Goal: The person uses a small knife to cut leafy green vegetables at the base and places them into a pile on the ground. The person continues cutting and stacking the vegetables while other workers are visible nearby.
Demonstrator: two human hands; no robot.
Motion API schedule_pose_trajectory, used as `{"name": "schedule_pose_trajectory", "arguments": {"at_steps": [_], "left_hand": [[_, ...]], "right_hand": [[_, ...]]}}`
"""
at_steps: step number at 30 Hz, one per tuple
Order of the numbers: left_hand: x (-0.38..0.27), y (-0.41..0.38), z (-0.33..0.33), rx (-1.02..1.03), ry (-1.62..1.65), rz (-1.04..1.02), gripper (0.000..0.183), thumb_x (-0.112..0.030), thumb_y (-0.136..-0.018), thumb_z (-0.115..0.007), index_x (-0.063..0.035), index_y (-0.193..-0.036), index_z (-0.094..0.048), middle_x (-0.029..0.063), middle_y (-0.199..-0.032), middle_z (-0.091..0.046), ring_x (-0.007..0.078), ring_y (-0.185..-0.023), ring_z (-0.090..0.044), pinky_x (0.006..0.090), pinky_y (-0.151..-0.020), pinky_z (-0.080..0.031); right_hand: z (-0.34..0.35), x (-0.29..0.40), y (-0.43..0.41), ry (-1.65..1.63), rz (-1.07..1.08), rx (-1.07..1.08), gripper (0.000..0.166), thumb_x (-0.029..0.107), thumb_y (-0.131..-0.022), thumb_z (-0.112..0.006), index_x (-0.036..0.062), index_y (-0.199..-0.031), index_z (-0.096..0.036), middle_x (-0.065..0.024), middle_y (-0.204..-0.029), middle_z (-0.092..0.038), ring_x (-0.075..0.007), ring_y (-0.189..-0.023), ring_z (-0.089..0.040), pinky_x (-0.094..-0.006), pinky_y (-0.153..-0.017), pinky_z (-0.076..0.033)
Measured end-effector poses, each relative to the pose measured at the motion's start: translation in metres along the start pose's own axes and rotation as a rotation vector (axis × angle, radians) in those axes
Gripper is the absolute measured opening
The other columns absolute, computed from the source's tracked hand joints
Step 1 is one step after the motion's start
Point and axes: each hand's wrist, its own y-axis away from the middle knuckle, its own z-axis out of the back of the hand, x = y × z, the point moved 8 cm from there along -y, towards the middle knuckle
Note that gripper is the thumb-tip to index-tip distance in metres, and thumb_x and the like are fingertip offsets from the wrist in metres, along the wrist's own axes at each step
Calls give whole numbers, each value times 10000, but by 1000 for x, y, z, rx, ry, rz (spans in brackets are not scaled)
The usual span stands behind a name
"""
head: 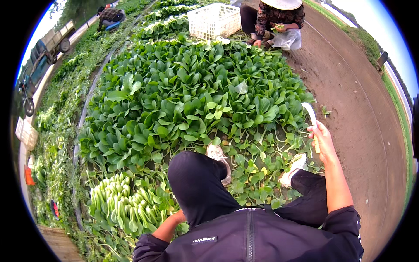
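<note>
My right hand (320, 139) grips a small harvesting knife (309, 110) by its yellowish handle. Its pale curved blade points up and away from me, over the right edge of the bed of leafy greens (183, 91), which look like pak choi. My left hand (178, 216) is low beside my bent left knee, its fingers hidden by the leg, so I cannot tell if it holds anything. Just left of it lies a pile of cut pak choi (127, 203), pale stem ends grouped together. Low leaves and bare stems (252, 167) cover the ground between my shoes.
A white plastic crate (214, 21) stands beyond the bed, beside a crouching person (278, 19) with a clear plastic bag (288, 40). Bare soil (356, 131) runs along the right. A hose-like strip (85, 108) borders the left. Another person (111, 18) and a cargo tricycle (45, 55) are farther off.
</note>
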Motion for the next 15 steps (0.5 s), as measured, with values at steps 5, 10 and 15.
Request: {"name": "schedule_pose_trajectory", "arguments": {"at_steps": [5, 10, 15], "left_hand": [[-10, -79, -49, 238, -167, 464, 295, -321, -774, -626, -100, -966, -661, 135, -923, -672, 322, -858, -640, 414, -762, -498], [-27, -139, -28, 183, -246, 570, 294, -323, -778, -620, -99, -963, -661, 136, -922, -672, 323, -862, -639, 415, -763, -497], [-30, -219, 7, 28, -283, 616, 294, -326, -781, -615, -99, -961, -662, 138, -921, -672, 325, -866, -639, 416, -765, -496]], "right_hand": [[18, -23, -50, 114, -53, 137, 446, 233, -897, -579, 71, -1293, -451, -18, -964, -583, -45, -732, -495, -164, -514, -376], [-13, -45, -152, 79, -82, 243, 459, 212, -885, -582, 77, -1301, -443, -5, -939, -570, -33, -698, -473, -159, -519, -367], [-45, -82, -263, 36, -119, 336, 358, 172, -909, -540, 67, -1247, -483, 0, -929, -570, -34, -684, -477, -166, -512, -372]]}}
